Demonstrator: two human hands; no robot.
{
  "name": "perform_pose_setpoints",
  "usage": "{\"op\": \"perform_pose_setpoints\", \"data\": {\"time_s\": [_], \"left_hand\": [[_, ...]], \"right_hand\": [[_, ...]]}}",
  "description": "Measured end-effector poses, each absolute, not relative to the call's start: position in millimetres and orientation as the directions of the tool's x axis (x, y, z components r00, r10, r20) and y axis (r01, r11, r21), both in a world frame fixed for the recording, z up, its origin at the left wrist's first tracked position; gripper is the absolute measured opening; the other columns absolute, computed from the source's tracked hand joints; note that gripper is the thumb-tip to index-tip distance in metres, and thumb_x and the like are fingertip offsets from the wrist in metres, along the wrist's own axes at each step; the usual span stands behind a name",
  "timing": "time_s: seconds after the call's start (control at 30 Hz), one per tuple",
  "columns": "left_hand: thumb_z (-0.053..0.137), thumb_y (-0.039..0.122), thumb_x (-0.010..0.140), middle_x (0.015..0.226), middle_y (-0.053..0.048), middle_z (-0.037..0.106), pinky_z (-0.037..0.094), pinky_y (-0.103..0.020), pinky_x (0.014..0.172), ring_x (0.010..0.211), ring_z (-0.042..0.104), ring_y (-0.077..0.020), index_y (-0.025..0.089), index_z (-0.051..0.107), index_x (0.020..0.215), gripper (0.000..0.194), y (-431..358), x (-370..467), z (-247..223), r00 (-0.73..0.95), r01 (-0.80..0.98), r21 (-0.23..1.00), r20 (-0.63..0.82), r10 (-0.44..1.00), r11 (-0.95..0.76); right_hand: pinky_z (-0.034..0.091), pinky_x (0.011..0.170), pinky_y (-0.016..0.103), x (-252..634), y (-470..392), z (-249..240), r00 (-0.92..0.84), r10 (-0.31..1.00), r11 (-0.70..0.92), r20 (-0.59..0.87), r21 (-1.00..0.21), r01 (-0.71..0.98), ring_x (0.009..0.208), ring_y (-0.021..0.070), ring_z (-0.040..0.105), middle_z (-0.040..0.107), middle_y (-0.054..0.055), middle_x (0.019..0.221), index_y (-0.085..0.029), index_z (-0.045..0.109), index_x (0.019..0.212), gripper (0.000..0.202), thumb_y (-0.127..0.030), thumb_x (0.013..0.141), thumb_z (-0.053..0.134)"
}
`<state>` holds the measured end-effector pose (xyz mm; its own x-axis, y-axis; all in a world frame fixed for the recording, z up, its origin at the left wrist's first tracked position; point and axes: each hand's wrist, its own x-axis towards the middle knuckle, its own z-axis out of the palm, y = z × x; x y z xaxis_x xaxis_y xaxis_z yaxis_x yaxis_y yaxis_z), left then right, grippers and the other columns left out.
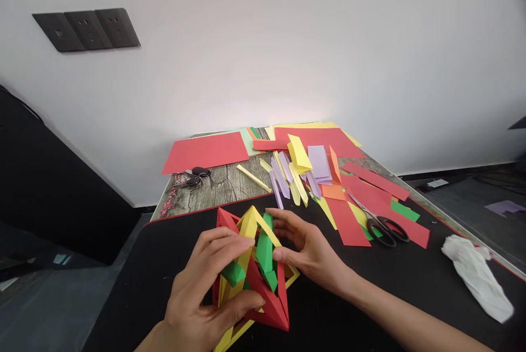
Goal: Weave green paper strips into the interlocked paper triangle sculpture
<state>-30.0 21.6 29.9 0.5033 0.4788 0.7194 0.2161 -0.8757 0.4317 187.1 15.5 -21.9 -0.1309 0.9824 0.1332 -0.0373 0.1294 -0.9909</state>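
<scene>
Both hands were on a woven paper model (257,270) built of red, yellow and green folded strips, held just above the black mat (370,297) on the bench (222,185). The left hand (205,297) wrapped the near side of the model, thumb pressed against a red edge and fingers curled over the top, one fingertip resting on a green strip. The right hand (306,250) steadied the far side, fingers half spread, their tips touching the green and yellow strips near the peak.

Judging by its shape, the model looked well along: several interlocking triangular frames already held together, though a few strip ends stuck out loose at the bottom, so some tucking or more pieces seemed left to do.

Beyond the right hand lay a scatter of spare folded strips (287,176) in yellow and lilac, and flat sheets of red, orange and green paper (349,215). A pair of black-handled scissors (382,226) lay on those sheets, well apart from the hands. Farther right sat a crumpled white tissue (476,275). Beyond the left hand, a large red sheet (205,152) and a bunch of keys (193,176) rested on the bare wood.
</scene>
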Motion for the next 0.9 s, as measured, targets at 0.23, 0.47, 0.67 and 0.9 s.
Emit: {"op": "perform_pose_setpoints", "data": {"time_s": [0.23,0.47,0.67,0.9], "left_hand": [[0.071,0.027,0.083,0.107,-0.009,0.068,0.055,-0.034,0.089,0.108,0.056,-0.022,0.015,0.055,0.125,0.047,19.1,-29.1,27.9,0.504,0.208,0.475,0.697,0.51,-0.855],[0.07,0.028,0.084,0.105,-0.01,0.069,0.055,-0.037,0.089,0.104,0.058,-0.0225,0.014,0.056,0.123,0.044,22.9,-27.7,30.3,0.504,0.209,0.43,0.722,0.474,-0.878],[0.07,0.028,0.083,0.106,-0.011,0.069,0.053,-0.039,0.094,0.114,0.056,-0.0252,0.013,0.057,0.122,0.043,23.5,-30.1,29.8,0.515,0.219,0.395,0.73,0.45,-0.892],[0.07,0.026,0.083,0.111,-0.013,0.068,0.05,-0.05,0.1,0.126,0.052,-0.0326,0.013,0.053,0.127,0.049,23.1,-29.6,24.7,0.525,0.141,0.457,0.718,0.458,-0.878]], "right_hand": [[0.052,0.094,0.042,186.8,15.5,-22.6,-0.109,0.983,0.154,0.147,-0.986,0.059,0.103,0.0248,0.061,0.057,0.014,0.12,-0.017,0.051,0.13,0.084,-0.069,0.066,0.071],[0.042,0.104,0.049,197.8,10.6,-14.8,-0.25,0.947,0.234,0.202,-0.966,0.107,0.125,0.0357,0.049,0.039,0.018,0.144,-0.024,0.037,0.144,0.118,-0.075,0.045,0.077],[0.015,0.113,0.064,208.4,-2.9,-7.1,-0.517,0.842,0.388,0.152,-0.838,0.384,0.147,0.0429,0.001,-0.01,0.014,0.161,-0.035,-0.015,0.151,0.155,-0.06,0.039,0.089],[0.024,0.111,0.064,194.3,-14.0,-29.2,-0.5,0.833,0.528,0.238,-0.613,0.588,0.146,0.044,0.0,-0.008,0.024,0.159,-0.028,-0.03,0.147,0.165,-0.045,0.04,0.094]]}}
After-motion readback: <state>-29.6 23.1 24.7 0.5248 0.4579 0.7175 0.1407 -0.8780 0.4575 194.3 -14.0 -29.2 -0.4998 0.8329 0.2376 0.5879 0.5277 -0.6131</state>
